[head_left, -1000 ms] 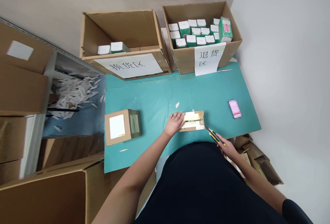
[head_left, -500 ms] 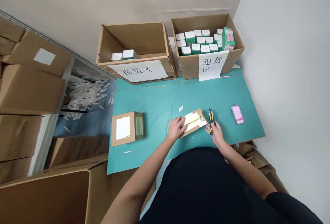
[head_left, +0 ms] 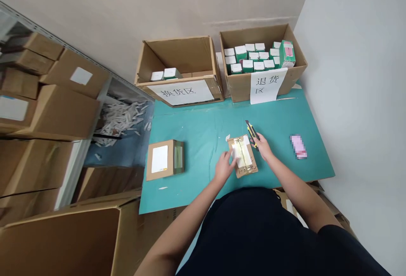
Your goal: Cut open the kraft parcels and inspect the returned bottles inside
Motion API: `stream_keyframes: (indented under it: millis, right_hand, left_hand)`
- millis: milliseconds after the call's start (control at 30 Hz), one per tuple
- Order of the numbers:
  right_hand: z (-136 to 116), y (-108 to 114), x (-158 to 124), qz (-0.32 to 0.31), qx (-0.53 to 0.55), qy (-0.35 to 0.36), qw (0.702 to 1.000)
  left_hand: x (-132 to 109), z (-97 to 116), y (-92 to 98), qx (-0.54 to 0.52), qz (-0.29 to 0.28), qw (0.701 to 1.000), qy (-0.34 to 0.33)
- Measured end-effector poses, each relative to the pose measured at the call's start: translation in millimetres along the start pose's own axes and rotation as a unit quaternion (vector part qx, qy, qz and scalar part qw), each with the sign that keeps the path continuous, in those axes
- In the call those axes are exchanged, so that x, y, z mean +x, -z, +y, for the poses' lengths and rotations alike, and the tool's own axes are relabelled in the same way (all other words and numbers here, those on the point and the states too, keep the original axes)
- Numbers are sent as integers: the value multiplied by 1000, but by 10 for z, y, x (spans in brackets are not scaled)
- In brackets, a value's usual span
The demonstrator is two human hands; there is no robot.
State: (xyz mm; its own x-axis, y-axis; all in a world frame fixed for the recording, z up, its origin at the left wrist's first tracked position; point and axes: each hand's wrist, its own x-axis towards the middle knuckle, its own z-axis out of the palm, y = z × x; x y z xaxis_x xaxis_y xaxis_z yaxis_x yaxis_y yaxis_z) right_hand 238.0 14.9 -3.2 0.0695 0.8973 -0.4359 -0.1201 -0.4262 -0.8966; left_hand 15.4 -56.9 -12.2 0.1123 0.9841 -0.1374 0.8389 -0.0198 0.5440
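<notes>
**Well, the flat cardboard parcel (head_left: 244, 159) now lies lengthwise under your hands**

You are at a teal work table (head_left: 196, 149) in a corner, with a metal shelf of cardboard cartons (head_left: 68, 113) on your left and a heap of white paper strips (head_left: 120, 119) beyond it. Two open cartons stand along the far edge. The right carton (head_left: 263, 85) is packed with small white-topped green boxes (head_left: 253, 58), and the left carton (head_left: 179, 53) holds only a couple of them at its near wall.

The parcel sits near the table's front edge, turned from its earlier crosswise lie so that its pale yellowish tape now runs away from you. Your hands are apart, one at each side of it. Your left hand (head_left: 224, 168) rests on its near-left part; I cannot tell whether it grips or only touches. Your right hand (head_left: 261, 145) is wrapped around a yellow-and-black utility knife (head_left: 252, 134), held just off the parcel's upper right corner.

A taped carton (head_left: 165, 160) with a white label (head_left: 159, 158) lies to your left, and a blurred pink card (head_left: 298, 146) to your right. The sheets read 换货区 (head_left: 180, 92), "exchange area", and 退货区 (head_left: 268, 85), "returns area". Handwriting on the parcel is too small to read.
</notes>
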Motion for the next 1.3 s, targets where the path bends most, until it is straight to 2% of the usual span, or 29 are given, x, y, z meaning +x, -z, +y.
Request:
stream_keyframes:
  millis: [67,133,233,300,333,400,500,567,700,767,833,900,933,1033,1133,1200,1300]
  right_hand:
    - [87,124,-240,56,25,-13,998]
    - [256,256,-582,112,31,-28,993]
    - [544,356,-1047,146,73,-133,978]
    - [660,325,-1189,133,96,-167,972]
    - [681,290,-1198,128,99,-167,972]
    - [652,219,-1120,129,89,-145,977]
    - [505,197,-874,144,68,-105,982]
    - [393,253,-687,144,57,-71,985]
    - [196,394,-322,85,35,-25,995]
    - [122,427,-175,44,37,-21,998]
    - [75,436,-83,18,42,-23,999]
    - [58,443,-59,10,50,-26,998]
    - [58,454,-72,13,54,-27,998]
    - [83,542,-193,39,54,-20,998]
    - [119,713,-407,50,9,-17,999]
    - [146,847,-574,46,-35,-23,998]
    - [195,1021,-809,46,-104,-48,992]
  left_hand:
    - [327,-29,134,30,24,998,-47]
    - [679,-51,223,56,12,994,-92]
    - [1056,-42,241,65,-97,983,-141]
    - [1133,-19,206,69,-147,977,-141]
    - [1119,-12,189,74,-151,977,-131]
    - [1011,-23,170,90,-126,983,-97]
    - [717,-107,185,105,-77,991,-33]
    - [479,-175,191,102,-80,992,-4]
    - [55,-201,139,109,-102,988,38]
    - [-38,-145,111,131,-83,987,40]
    - [-9,-65,103,163,-40,986,7]
    - [127,17,110,188,-19,980,-65]
    - [220,52,114,194,-32,974,-108]
    - [493,105,108,192,-121,952,-205]
    - [613,64,64,184,-170,941,-227]
    - [586,4,19,176,-165,942,-235]
    - [471,-74,-61,156,-125,948,-246]
